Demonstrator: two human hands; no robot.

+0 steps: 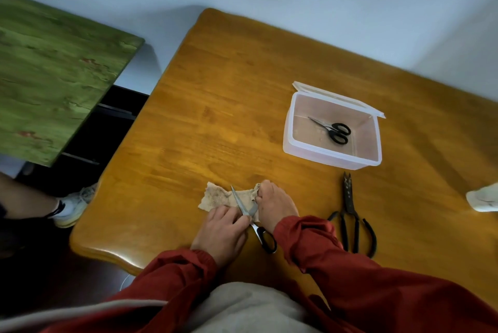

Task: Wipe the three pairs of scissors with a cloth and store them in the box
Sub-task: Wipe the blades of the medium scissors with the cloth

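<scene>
Scissors (240, 202) near front edge of tabletop (215, 90), blades spread on cloth (215, 198), pinched at pivot by left hand (223, 230). Cloth bunched in curled fingers of right hand (275, 203) against 1 blade. Stiff, light, likely slick and sharp: take by black handles, never edges. Soft cloth: wrap round blade.

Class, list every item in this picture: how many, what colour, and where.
table: one, brown wood, under everything
box: one, clear plastic, open, on the table
small scissors: one pair, black handles, inside the box
large scissors: one pair, dark, beside the box
held scissors: one pair, black handles, across the cloth
cloth: one, beige, near the table's front edge
green board: one, left of the table
shoe: one, white, floor at left
left hand: red sleeve, holds the held scissors
right hand: red sleeve, grips the cloth
</scene>
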